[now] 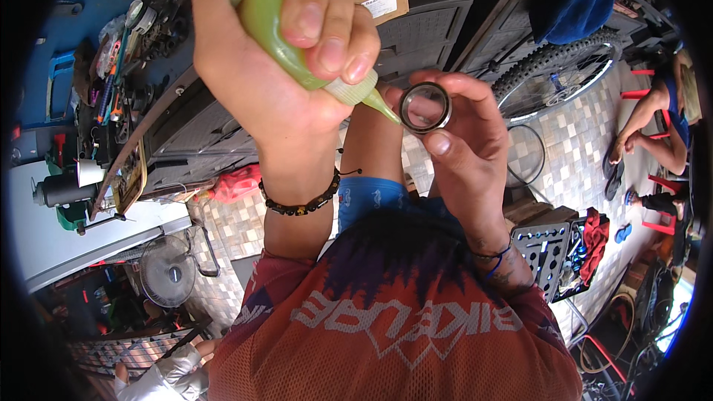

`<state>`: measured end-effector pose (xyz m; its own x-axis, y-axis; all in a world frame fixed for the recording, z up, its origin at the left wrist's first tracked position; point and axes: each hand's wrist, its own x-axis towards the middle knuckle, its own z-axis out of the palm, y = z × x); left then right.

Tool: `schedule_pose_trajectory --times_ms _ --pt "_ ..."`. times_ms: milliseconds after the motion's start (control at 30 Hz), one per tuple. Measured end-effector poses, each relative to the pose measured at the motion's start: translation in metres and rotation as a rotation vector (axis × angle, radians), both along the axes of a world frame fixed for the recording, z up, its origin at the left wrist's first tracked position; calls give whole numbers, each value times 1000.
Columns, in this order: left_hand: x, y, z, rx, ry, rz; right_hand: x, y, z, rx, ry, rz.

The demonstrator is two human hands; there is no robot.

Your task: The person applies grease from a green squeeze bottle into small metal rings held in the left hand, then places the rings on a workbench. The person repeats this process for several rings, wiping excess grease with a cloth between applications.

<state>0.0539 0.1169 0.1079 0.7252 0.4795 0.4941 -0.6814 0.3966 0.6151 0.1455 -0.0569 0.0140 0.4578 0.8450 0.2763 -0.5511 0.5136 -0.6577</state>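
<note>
Raised in front of me, my left hand [275,52] is wrapped round a soft squeeze bottle [269,26] of yellow-green grease. Its pale ribbed cap and tapered nozzle [380,106] point down to the right. The nozzle tip is at the near left rim of a ring-shaped metal bearing [448,110]; whether they touch I cannot tell. My right hand [475,145] is closed on this bearing, thumb at its near edge and fingers behind and around the far side. Through the open middle of the ring a finger shows.
A bench [44,130] with tools, a blue frame and a cassette curves along the left. A fan [167,271] stands below it. To the right are a knobbly bicycle wheel [553,78], an open tool case [541,256], and a seated person [661,115]. Another person's arm [189,360] shows lower left.
</note>
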Motion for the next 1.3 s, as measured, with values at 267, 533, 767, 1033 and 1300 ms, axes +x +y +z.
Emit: schedule_pose_trajectory --times_ms 267,533,767,1033,1300 --pt "-6 -7 8 147 -73 128 2 -1 -12 56 259 364" --pt "-3 -12 0 153 -81 218 -5 -2 -4 5 240 302" --pt "-1 -9 -3 145 -92 203 -3 -3 -5 26 225 316" --pt "1 -8 -5 152 -83 216 -4 -2 -4 37 230 316" --pt "3 -10 -5 136 -68 220 -7 -2 -6 10 270 306"
